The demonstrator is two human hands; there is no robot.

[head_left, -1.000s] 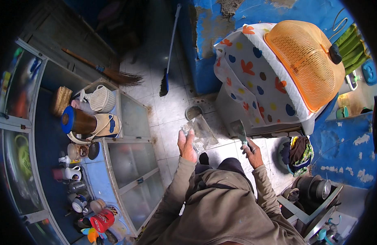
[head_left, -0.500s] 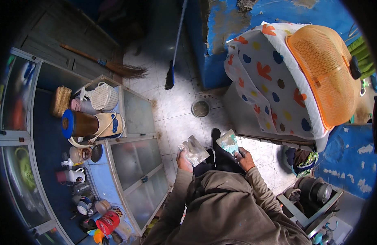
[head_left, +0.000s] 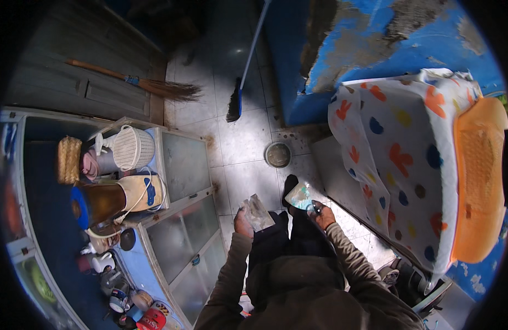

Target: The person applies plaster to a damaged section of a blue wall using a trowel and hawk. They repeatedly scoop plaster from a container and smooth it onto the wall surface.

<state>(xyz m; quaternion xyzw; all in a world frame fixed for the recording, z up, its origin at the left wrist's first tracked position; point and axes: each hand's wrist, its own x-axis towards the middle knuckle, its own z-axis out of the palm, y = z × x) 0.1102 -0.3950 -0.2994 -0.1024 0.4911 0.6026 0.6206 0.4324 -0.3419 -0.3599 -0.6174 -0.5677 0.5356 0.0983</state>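
Observation:
My left hand (head_left: 243,223) is closed on a flat, roughly square plate (head_left: 258,213) smeared with grey-white paste. It is held low in front of my legs, and its exact kind is hard to make out. A putty knife (head_left: 299,197) with a wide pale blade, stained turquoise, is gripped by its handle in my right hand (head_left: 323,216). The blade points up and left, apart from the plate. Beyond both hands, a round metal bowl (head_left: 290,156) with greyish contents stands on the tiled floor.
Low glass-door cabinets (head_left: 183,162) line the left, bearing a blender (head_left: 100,203), a white basket (head_left: 134,147) and mugs. A twig broom (head_left: 166,89) and a long-handled brush (head_left: 235,102) lie ahead. At right, a patterned cloth (head_left: 397,159) covers an appliance beside a peeling blue wall (head_left: 369,55).
My view has shifted, so the covered appliance looks nearer and larger at right. Both hands still grip the plate and putty knife; the two have moved slightly relative to my legs.

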